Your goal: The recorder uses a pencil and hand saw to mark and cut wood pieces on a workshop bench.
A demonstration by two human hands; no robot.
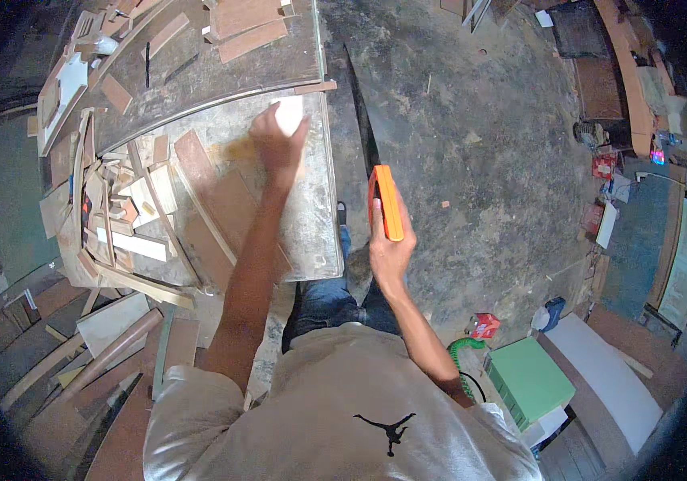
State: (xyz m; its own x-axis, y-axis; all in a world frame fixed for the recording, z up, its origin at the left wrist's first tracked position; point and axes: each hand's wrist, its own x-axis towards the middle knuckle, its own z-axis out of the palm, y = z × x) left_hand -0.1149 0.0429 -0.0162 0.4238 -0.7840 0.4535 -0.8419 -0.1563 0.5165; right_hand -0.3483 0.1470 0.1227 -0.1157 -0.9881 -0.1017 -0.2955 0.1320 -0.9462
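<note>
My right hand (391,248) is wrapped round the orange handle of a handsaw (389,204). Its long dark blade points away from me, over the floor just right of the workbench. Above the bench's right part, my left hand (281,148) has its thumb and fingers round a small bright white piece (289,116). Glare washes out that piece, so its exact kind cannot be made out. Near it, a thin brown wood strip (315,86) lies across the bench's right edge. The worn pale top of the workbench (311,232) stretches under my left forearm.
Brown boards (223,200) and a heap of wood offcuts (131,208) cover the bench's left side. More panels (255,40) lie on its far part. A green box (529,381) and a coiled green hose (464,349) are at lower right. Concrete floor (472,160) extends right of the bench.
</note>
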